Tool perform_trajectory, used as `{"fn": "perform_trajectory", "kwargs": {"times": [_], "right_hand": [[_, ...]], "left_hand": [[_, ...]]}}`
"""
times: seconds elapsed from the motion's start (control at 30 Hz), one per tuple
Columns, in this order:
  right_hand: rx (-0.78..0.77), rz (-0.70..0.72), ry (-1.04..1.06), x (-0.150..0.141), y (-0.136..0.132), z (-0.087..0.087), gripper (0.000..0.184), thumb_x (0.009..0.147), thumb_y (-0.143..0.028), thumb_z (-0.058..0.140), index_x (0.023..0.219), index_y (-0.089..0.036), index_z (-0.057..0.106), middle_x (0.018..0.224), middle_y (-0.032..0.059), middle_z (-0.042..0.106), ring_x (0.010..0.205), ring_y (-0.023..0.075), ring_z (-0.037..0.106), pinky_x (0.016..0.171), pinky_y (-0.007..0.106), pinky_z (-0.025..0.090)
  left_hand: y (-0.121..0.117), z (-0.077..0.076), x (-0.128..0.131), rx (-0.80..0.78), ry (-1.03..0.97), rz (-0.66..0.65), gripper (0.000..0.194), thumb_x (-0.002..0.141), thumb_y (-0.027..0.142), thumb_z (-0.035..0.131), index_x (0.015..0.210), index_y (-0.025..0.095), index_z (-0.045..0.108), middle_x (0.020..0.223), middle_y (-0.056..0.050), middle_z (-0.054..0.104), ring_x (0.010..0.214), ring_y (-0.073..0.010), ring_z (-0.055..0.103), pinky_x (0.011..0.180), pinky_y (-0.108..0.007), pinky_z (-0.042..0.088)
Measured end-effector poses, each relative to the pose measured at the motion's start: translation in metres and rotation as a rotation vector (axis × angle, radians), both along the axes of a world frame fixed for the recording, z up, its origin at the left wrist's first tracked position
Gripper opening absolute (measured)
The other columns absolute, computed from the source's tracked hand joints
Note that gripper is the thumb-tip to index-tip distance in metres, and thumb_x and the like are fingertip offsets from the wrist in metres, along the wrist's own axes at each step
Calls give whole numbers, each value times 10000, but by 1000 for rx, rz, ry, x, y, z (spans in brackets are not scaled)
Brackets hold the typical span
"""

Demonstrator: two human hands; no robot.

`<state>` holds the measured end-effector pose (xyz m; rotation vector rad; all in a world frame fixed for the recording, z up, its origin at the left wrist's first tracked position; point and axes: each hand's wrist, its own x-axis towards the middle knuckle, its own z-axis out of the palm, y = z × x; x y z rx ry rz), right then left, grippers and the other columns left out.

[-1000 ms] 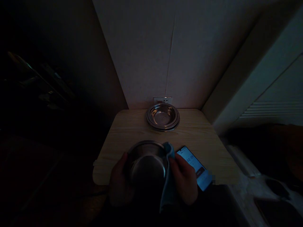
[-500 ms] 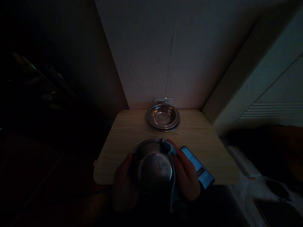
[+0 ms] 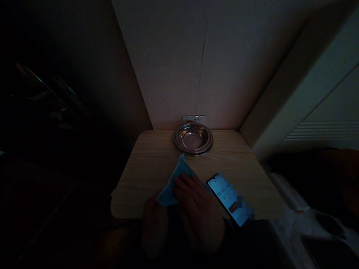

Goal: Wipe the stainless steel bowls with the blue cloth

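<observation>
Blue cloth (image 3: 167, 194): resting right hand (image 3: 198, 213) on it, fingers (image 3: 183, 186) close together, and touching its corner with left hand (image 3: 155, 224) (too dark for telling those fingers' shape).

Dishes (image 3: 193, 140), far, stacked: metal, smooth, glossy, warm highlights along the rims; cloth (image 3: 171, 188), near: blue fabric, matt, soft-looking; tabletop (image 3: 148, 157): pale wood look, fine grain, low sheen; phone (image 3: 224, 192), right: smooth glass-like screen, lit; wall (image 3: 174, 67), far: matt, mostly smooth, one seam; socket plate (image 3: 193, 119), far: plastic-looking, smooth
</observation>
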<state>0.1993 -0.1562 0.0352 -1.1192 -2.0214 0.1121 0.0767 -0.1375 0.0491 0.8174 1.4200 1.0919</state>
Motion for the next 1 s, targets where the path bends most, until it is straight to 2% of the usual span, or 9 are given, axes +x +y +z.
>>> {"fn": "perform_trajectory", "kwargs": {"times": [0.13, 0.23, 0.33, 0.47, 0.57, 0.73, 0.83, 0.93, 1.0], "right_hand": [[153, -62, -17, -21, -19, -18, 259, 870, -104, 428, 1069, -129, 592, 1198, 75, 608, 1236, 201, 446, 1062, 395, 347], [192, -34, -57, -19, -19, -20, 219, 884, -112, 441, 1024, -148, 605, 1190, 48, 614, 1225, 183, 458, 1100, 390, 277], [189, 6, -85, -7, -3, -10, 249, 878, -125, 436, 1074, -141, 590, 1229, 70, 586, 1250, 208, 427, 1086, 427, 294], [104, -49, 28, 4, 18, 0, 377, 857, -106, 380, 1211, -73, 505, 1273, 157, 540, 1277, 227, 389, 1017, 442, 398], [64, -61, 65, -1, 14, -4, 416, 842, -90, 375, 1243, -90, 487, 1295, 150, 522, 1290, 233, 368, 1005, 453, 415], [139, -40, -11, -11, -4, -19, 447, 815, -74, 413, 1254, -104, 490, 1274, 121, 546, 1310, 258, 329, 1002, 498, 399], [110, -63, 19, -5, 4, -21, 451, 836, -91, 408, 1283, -110, 469, 1291, 132, 528, 1286, 246, 375, 1003, 483, 403], [19, -135, 100, 0, 13, -19, 447, 868, -115, 398, 1313, -98, 438, 1302, 150, 514, 1240, 213, 443, 987, 405, 441], [1, -134, 110, -3, 10, -19, 460, 867, -116, 399, 1326, -113, 428, 1316, 136, 503, 1254, 216, 425, 997, 412, 433]], "left_hand": [[5, 3, -4, 21, 59, 104, 143, 617, 344, 656, 547, 220, 643, 602, -16, 646, 641, -196, 570, 598, -269, 460], [3, 5, -5, 70, 105, 89, 211, 643, 363, 656, 504, 221, 585, 526, -5, 578, 561, -164, 514, 525, -246, 428], [-3, 2, -4, 106, 97, 44, 275, 696, 424, 610, 525, 212, 572, 537, -8, 579, 546, -161, 510, 509, -246, 426], [-11, -5, -2, 145, 219, 25, 324, 747, 476, 551, 727, 177, 674, 732, -37, 692, 692, -195, 605, 667, -274, 485], [-10, -8, -3, 176, 262, 9, 362, 760, 480, 521, 800, 166, 698, 829, -59, 721, 776, -217, 640, 735, -294, 499], [-5, -10, -4, 204, 254, -39, 384, 755, 464, 487, 799, 154, 710, 829, -67, 728, 772, -228, 656, 738, -306, 514], [-10, -11, -1, 204, 290, -75, 351, 772, 433, 487, 816, 160, 703, 842, -61, 721, 755, -205, 646, 736, -282, 505], [-14, -11, 2, 186, 350, -80, 365, 809, 452, 460, 842, 171, 690, 861, -59, 714, 779, -192, 637, 723, -258, 493], [-14, -12, 1, 188, 359, -91, 378, 819, 456, 439, 845, 170, 684, 864, -62, 712, 786, -194, 636, 732, -259, 491]]}}
